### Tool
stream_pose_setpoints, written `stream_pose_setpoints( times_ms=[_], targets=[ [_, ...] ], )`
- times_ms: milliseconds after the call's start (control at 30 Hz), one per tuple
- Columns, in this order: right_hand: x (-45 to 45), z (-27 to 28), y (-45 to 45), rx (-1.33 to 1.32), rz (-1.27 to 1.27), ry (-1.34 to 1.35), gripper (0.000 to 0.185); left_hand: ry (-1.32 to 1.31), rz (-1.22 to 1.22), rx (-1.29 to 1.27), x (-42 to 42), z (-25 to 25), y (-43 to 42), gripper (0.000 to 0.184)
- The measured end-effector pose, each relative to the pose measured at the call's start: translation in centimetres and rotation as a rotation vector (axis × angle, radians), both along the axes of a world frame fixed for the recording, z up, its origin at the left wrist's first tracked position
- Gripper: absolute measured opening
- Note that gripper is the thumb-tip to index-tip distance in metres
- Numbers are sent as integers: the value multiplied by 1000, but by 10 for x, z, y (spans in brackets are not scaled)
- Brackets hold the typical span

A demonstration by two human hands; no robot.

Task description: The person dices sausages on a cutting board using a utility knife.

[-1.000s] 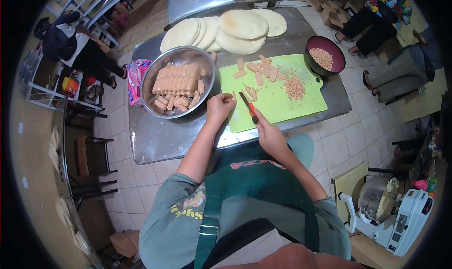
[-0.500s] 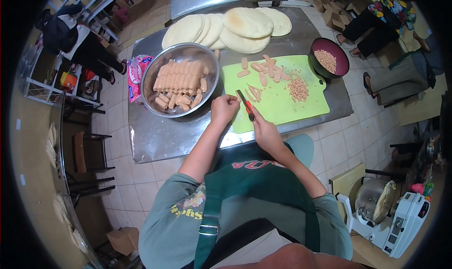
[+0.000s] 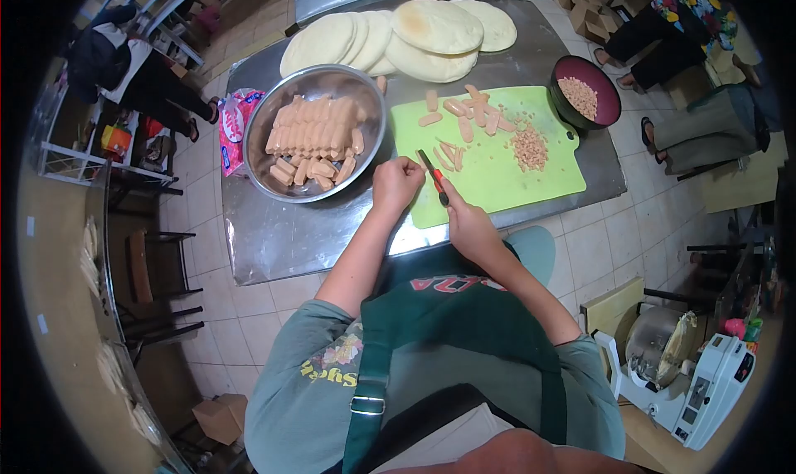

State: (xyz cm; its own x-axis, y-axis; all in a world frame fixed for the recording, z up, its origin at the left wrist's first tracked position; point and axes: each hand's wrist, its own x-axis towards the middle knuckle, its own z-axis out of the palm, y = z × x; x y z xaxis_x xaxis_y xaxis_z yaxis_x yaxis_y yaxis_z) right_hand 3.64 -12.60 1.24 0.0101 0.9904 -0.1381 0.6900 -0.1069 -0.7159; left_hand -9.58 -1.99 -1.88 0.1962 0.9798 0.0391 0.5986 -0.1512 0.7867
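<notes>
My right hand [image 3: 470, 225] is closed round the red and black handle of a knife [image 3: 439, 180], its dark blade over the green cutting board [image 3: 497, 197]. My left hand [image 3: 395, 184] is closed at the board's left edge, beside the blade; what its fingertips pinch is too hidden to make out. Thin sausage strips [image 3: 448, 155] lie just right of the blade. Behind them are short sausage pieces [image 3: 466, 129], and to their right a pile of diced bits [image 3: 529, 149]. A steel bowl [image 3: 378, 134] left of the board holds many sausages [image 3: 311, 128].
Flat round breads [image 3: 436, 26] overlap along the table's back. A dark bowl [image 3: 614, 101] of diced bits stands at the board's right corner. A pink packet [image 3: 236, 130] lies left of the steel bowl. People stand at the far left and right; a white machine [image 3: 713, 395] is lower right.
The knife and my right hand have shifted slightly left, closer to my left hand. The sausage piece seen at my left fingertips a second ago is now hard to see.
</notes>
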Motion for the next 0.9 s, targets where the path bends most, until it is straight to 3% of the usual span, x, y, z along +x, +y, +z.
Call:
stream_pose_setpoints(
  times_ms=[533,633,700,900],
  targets=[
    [17,15,-40,-21,-2,46,48,45,-3,-30,-1,0,1,24],
    [31,8,-42,123,7,158,48,53,3,-40,-2,5,2,27],
    [42,16,-43,-88,-88,475,49,30,20,-40,1,7,2,30],
    [69,10,-50,-42,-287,704,47,77,-1,8,21,1,14,42]
  ],
)
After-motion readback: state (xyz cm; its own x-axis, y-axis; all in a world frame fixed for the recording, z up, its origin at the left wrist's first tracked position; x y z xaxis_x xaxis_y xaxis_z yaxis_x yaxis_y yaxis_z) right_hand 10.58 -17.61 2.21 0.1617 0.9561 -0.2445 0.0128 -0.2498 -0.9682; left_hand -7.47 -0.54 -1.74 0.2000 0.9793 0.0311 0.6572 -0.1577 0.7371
